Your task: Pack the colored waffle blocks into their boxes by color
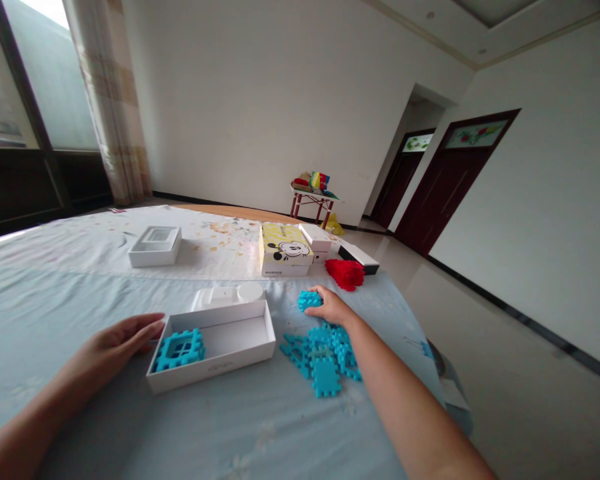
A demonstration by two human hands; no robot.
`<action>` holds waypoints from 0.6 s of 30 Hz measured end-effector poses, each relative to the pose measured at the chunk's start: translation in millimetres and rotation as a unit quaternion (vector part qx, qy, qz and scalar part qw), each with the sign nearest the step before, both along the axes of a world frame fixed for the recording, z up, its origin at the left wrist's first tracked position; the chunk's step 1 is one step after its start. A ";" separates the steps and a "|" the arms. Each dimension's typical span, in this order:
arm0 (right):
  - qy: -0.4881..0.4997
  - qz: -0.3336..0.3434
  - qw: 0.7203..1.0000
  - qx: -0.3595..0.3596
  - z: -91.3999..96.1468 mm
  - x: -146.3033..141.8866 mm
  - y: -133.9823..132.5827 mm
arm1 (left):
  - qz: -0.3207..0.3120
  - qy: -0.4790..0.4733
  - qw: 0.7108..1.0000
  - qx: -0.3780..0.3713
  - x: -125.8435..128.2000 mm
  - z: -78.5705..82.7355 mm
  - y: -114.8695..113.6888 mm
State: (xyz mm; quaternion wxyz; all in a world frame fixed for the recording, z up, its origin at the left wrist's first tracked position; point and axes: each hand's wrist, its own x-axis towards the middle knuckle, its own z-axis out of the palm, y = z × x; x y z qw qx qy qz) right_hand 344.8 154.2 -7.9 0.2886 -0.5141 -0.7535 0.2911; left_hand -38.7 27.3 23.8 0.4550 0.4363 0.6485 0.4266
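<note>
My right hand (331,306) is closed around a blue interlocking block (309,300) at the far edge of a loose pile of blue blocks (323,357) on the table. My left hand (121,341) rests flat with fingers stretched out, its fingertips touching the left end of an open white box (240,347). One blue block (180,349) lies inside that box at its left end. A white plastic insert tray (227,295) sits just behind the box.
A pale blue cloth covers the table (55,300). Farther back stand a white lidded box (155,246), a yellow cartoon-print box (284,250), small white and black boxes (353,255) and a heap of red blocks (345,273). The table's right edge drops to the tiled floor.
</note>
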 end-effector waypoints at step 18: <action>-0.046 0.003 0.997 0.056 4.6 -1.3 -8.9 | 0.008 0.022 1.000 0.013 -0.1 0.6 -0.8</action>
